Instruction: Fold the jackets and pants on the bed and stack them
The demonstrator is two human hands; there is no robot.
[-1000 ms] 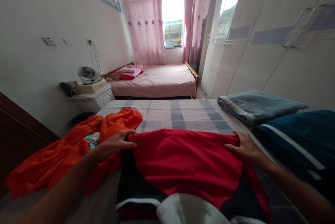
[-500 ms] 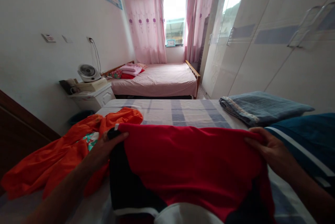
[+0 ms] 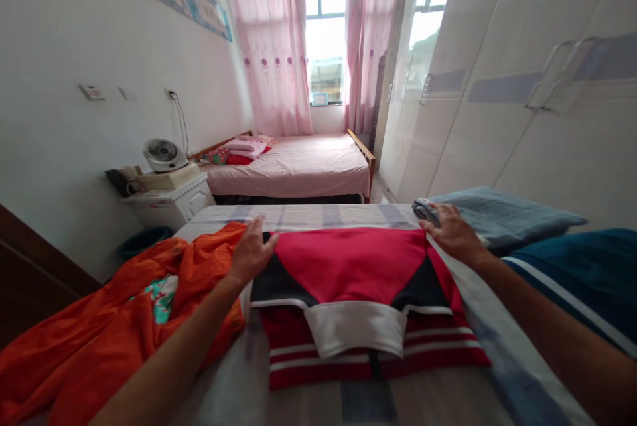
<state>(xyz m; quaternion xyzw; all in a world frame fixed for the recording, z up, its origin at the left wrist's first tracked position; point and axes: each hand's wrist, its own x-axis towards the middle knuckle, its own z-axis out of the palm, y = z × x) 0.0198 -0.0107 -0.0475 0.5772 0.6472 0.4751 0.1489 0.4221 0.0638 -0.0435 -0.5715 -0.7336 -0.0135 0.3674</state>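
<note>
A folded red jacket (image 3: 348,260) with black panels, a white collar and white stripes lies flat on the checked bed sheet (image 3: 368,406). At its far left corner is my left hand (image 3: 251,252), fingers apart, thumb by the black edge. My right hand (image 3: 452,232) is spread at the far right corner, its thumb close to the red cloth and its fingers over the edge of a folded grey-blue cloth (image 3: 512,213). Neither hand grips the jacket.
Left of the jacket lies a crumpled orange garment (image 3: 199,300) with a green-and-white patch. A dark teal garment (image 3: 587,280) with a white stripe is at the right. Beyond stand a pink bed (image 3: 308,167), a small fan (image 3: 163,155) and white wardrobes (image 3: 478,127).
The jacket was held up by both hands at its top corners; now it lies lower on the bed, folded, with collar and stripes showing. Both hands have let go.
</note>
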